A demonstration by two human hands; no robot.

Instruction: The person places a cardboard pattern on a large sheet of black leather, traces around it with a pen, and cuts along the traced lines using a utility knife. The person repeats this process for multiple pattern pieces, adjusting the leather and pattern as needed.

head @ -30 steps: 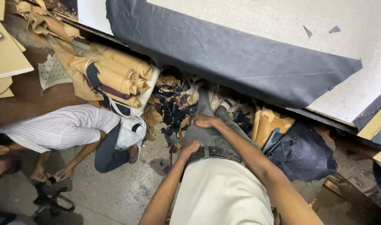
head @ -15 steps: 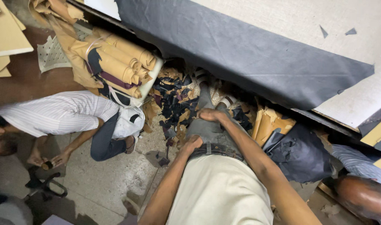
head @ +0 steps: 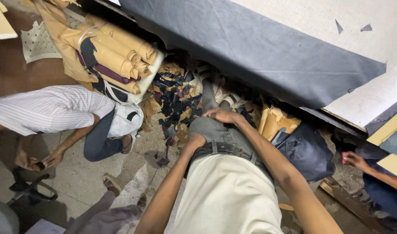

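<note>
The person stands at the table (head: pixel 372 86), both hands down at their own grey trousers (head: pixel 216 130); the left hand (head: pixel 194 141) is pushed in at the waist by the dark belt (head: pixel 226 149), its fingers out of sight, so whether it is clenched I cannot tell; the right hand (head: pixel 222 115) lies flat and loosely curled on the thigh, gripping nothing I can make out. A dark grey sheet of leather (head: pixel 259 47) hangs over the table edge above them; below it the floor is choked with dark and tan leather scraps (head: pixel 174 93), tan leather rolls (head: pixel 116 54) to the left and a dark bag (head: pixel 307 149) to the right. A person in a striped shirt (head: pixel 46 108) crouches on the floor at left; another person's hand (head: pixel 354 160) shows at right. Since half a second ago the hands sit much the same on the trousers, while the head seen low at right is gone from view.
</note>
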